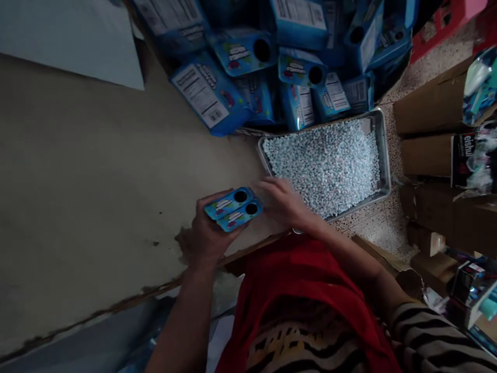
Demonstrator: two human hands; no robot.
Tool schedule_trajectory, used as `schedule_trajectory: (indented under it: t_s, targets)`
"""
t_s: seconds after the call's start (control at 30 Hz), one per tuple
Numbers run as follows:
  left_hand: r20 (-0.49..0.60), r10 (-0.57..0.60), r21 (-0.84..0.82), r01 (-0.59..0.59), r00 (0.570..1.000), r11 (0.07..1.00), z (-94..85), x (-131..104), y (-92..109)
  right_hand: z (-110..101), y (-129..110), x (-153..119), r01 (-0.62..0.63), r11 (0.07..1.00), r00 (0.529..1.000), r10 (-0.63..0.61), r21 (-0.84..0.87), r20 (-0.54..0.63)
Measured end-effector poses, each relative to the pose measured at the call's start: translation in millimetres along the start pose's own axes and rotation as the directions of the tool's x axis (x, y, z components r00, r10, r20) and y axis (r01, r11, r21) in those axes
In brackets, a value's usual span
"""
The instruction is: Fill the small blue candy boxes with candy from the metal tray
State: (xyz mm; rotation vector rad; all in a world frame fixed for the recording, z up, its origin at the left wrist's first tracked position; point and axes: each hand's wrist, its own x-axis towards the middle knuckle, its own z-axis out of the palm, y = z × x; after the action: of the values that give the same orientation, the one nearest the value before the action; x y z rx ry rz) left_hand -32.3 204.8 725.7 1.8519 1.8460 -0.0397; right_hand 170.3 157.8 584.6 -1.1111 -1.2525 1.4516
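Observation:
My left hand point(210, 233) is closed around two small blue cardboard boxes point(235, 208), held side by side over the table. Each box shows a dark round hole in the face turned up toward me. Just right of the boxes is my right hand point(285, 202), its fingers smeared by motion; whether they hold anything or touch the boxes I cannot tell. Beyond it a metal tray point(384, 150) is heaped with small white and pale blue pellets point(326, 166).
A large container of similar blue boxes point(209, 98) stands at the far side of the beige table point(97, 197). A pale sheet point(73, 36) lies at upper left. Cardboard cartons point(430, 103) and a red plastic crate point(442, 26) stand along the right.

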Motion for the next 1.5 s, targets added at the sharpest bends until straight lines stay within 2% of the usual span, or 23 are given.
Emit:
schedule_trajectory:
  t_s: [0.03,0.07,0.1,0.13,0.17,0.2,0.23,0.27,0.37,0.47,0.5,0.57,0.7,0.77,0.9,1.0,1.1,1.17,1.23,1.3,1.37,1.43,1.5]
  targets:
    - [0.000,0.038,0.008,-0.038,0.999,0.999,7.0,4.1,17.5,-21.8,8.7,-19.7,-0.092,0.995,0.980,0.084,-0.036,-0.179]
    - [0.008,0.086,0.025,-0.086,0.996,0.996,15.2,10.1,33.5,-42.6,22.1,-37.8,-0.207,0.977,0.904,0.172,-0.051,-0.391]
    - [0.026,0.137,0.052,-0.138,0.990,0.989,24.7,17.7,47.7,-61.4,39.3,-53.2,-0.318,0.947,0.782,0.242,-0.033,-0.575]
    - [0.048,0.184,0.091,-0.188,0.982,0.978,35.2,26.4,59.9,-77.5,59.4,-65.2,-0.409,0.912,0.634,0.292,0.010,-0.716]
    - [0.077,0.222,0.142,-0.231,0.972,0.963,46.8,35.6,70.3,-90.1,80.9,-73.1,-0.470,0.881,0.503,0.320,0.057,-0.803]
    - [0.112,0.244,0.200,-0.263,0.963,0.944,58.9,45.0,79.2,-99.2,102.4,-77.1,-0.502,0.860,0.422,0.337,0.093,-0.842]
    - [0.155,0.251,0.260,-0.284,0.956,0.923,71.4,54.0,86.8,-104.6,122.3,-77.5,-0.518,0.848,0.376,0.344,0.113,-0.861]
    - [0.196,0.249,0.317,-0.301,0.949,0.899,83.8,62.4,93.4,-106.9,139.5,-75.1,-0.526,0.843,0.362,0.342,0.113,-0.867]
    - [0.328,0.199,0.484,-0.345,0.923,0.804,116.4,82.5,111.1,-102.7,169.6,-61.3,-0.543,0.837,0.362,0.303,0.064,-0.882]
    - [0.451,0.100,0.621,-0.393,0.887,0.678,137.6,95.7,130.4,-99.1,172.6,-52.0,-0.537,0.840,0.356,0.311,0.080,-0.881]
    - [0.483,0.068,0.646,-0.407,0.873,0.646,142.7,99.2,137.4,-99.8,170.5,-50.3,-0.514,0.851,0.369,0.332,0.107,-0.868]
    - [0.527,0.022,0.662,-0.427,0.849,0.615,151.8,105.6,150.5,-102.9,165.0,-47.0,-0.430,0.886,0.425,0.370,0.175,-0.826]
    - [0.573,0.021,0.626,-0.454,0.820,0.634,171.2,117.4,164.0,-105.8,153.1,-32.5,-0.214,0.924,0.564,0.382,0.317,-0.732]
    - [0.571,0.037,0.615,-0.458,0.820,0.642,178.7,121.6,163.0,-103.6,144.9,-23.1,-0.122,0.903,0.610,0.396,0.412,-0.687]
    - [0.531,0.057,0.580,-0.411,0.846,0.704,178.6,121.6,159.0,-99.5,116.9,-12.9,-0.001,0.805,0.631,0.461,0.594,-0.624]
    - [0.492,0.099,0.495,-0.372,0.865,0.785,171.8,114.5,161.9,-102.5,87.4,-16.7,0.011,0.807,0.651,0.442,0.590,-0.617]
    - [0.477,0.206,0.394,-0.417,0.854,0.819,170.1,108.2,161.7,-107.7,61.1,-25.9,0.034,0.877,0.646,0.347,0.480,-0.680]
    - [0.465,0.320,0.289,-0.483,0.826,0.826,171.5,108.0,155.3,-109.2,52.2,-32.8,0.081,0.918,0.672,0.236,0.387,-0.702]
    - [0.447,0.401,0.176,-0.518,0.799,0.837,171.9,111.7,145.2,-108.0,54.1,-40.1,0.141,0.937,0.700,0.133,0.318,-0.702]
    - [0.418,0.411,0.107,-0.493,0.810,0.864,169.2,117.6,135.5,-105.5,67.2,-48.5,0.146,0.934,0.673,0.147,0.325,-0.725]
    - [0.393,0.396,0.080,-0.460,0.830,0.885,163.2,123.7,129.4,-104.3,88.5,-58.1,0.075,0.922,0.594,0.266,0.381,-0.759]
    - [0.395,0.405,0.073,-0.468,0.825,0.881,155.4,128.2,127.8,-107.8,113.7,-66.4,-0.052,0.927,0.519,0.343,0.372,-0.783]
    - [0.417,0.424,0.071,-0.494,0.804,0.867,147.1,130.7,128.7,-118.2,139.8,-68.7,-0.170,0.955,0.511,0.298,0.244,-0.807]
